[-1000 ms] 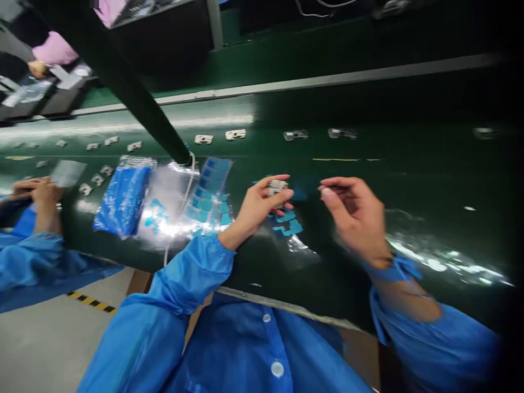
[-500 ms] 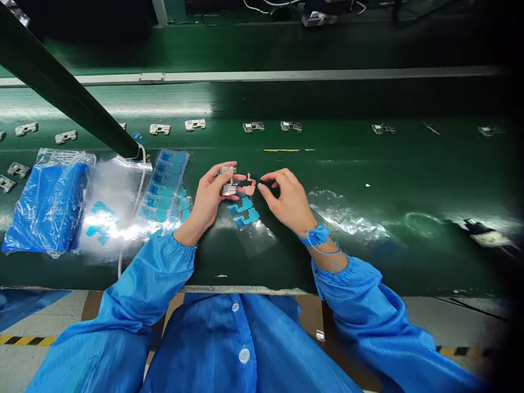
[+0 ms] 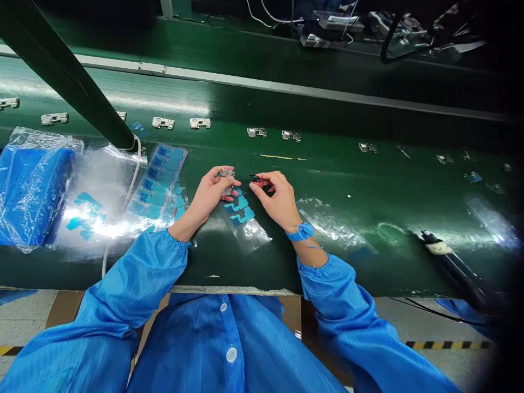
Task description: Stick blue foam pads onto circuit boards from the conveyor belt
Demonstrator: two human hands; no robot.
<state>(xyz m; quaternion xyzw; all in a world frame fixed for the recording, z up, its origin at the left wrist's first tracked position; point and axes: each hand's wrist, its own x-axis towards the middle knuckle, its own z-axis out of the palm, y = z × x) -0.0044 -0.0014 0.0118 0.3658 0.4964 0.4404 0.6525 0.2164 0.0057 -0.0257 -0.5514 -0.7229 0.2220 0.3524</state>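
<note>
My left hand (image 3: 208, 192) is closed round a small silvery circuit board (image 3: 226, 174), its thumb across the middle and its fingers behind. A short gap to the right, my right hand (image 3: 278, 197) pinches a small thin film piece (image 3: 255, 178), dark on top with some orange-red below; the fingers hide part of it. Beneath and between both hands lies a clear backing sheet (image 3: 256, 236) carrying blue cut-out stickers (image 3: 241, 210). The film piece and the board are apart.
Circuit boards (image 3: 200, 123) lie spaced in a row behind my hands. At left are a blue plastic-wrapped pack (image 3: 35, 191), sticker sheets (image 3: 161, 180) and a slanting green post (image 3: 82, 82). Crumpled clear plastic (image 3: 331, 224) and a black-handled tool (image 3: 458, 267) lie at right.
The orange film piece has left the board's side and is now in my right fingertips, turned dark side up. My right fingers have closed on it. The view has shifted and tilted slightly.
</note>
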